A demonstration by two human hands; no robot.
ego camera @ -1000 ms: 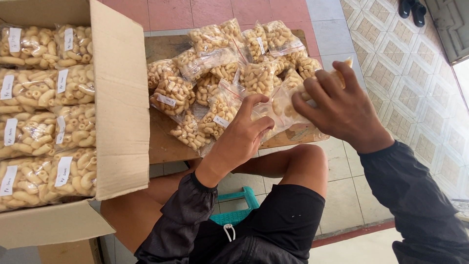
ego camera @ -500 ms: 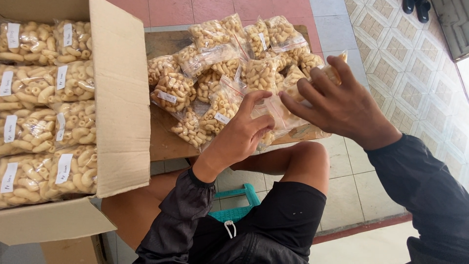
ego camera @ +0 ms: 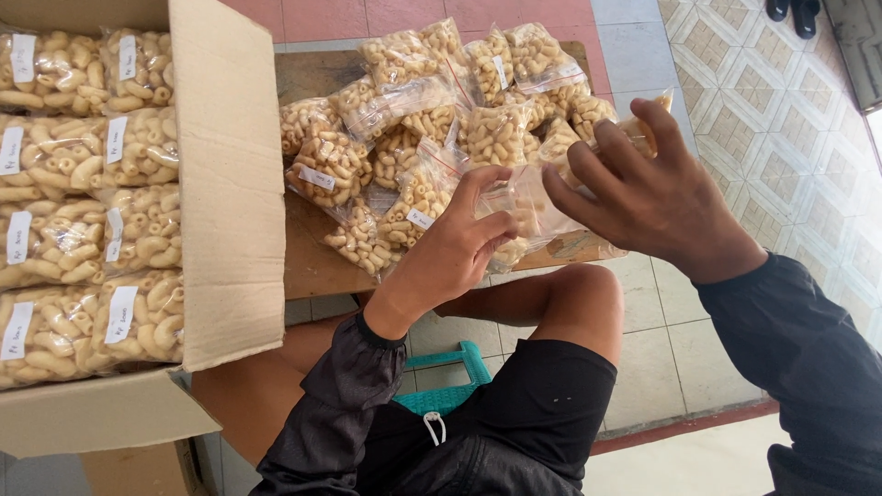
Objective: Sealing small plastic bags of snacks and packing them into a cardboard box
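Far left, an open cardboard box [ego camera: 230, 174] packed with clear labelled bags of pale curled snacks [ego camera: 83, 193], lying in rows. Next to it a wooden board [ego camera: 312, 266] with a loose pile of the same bags [ego camera: 432, 101]. Left hand [ego camera: 455, 253] pinches the near edge of one clear bag [ego camera: 528, 216] – thumb and fingers closed on the plastic, at the board's front edge above the knee [ego camera: 588, 294]. Right hand [ego camera: 657, 197] just beside it, fingers spread and curled over the same bag's far side – looks like a grasp, though contact is partly hidden. Below, a teal stool [ego camera: 446, 377]; patterned floor tiles [ego camera: 790, 119] at right.
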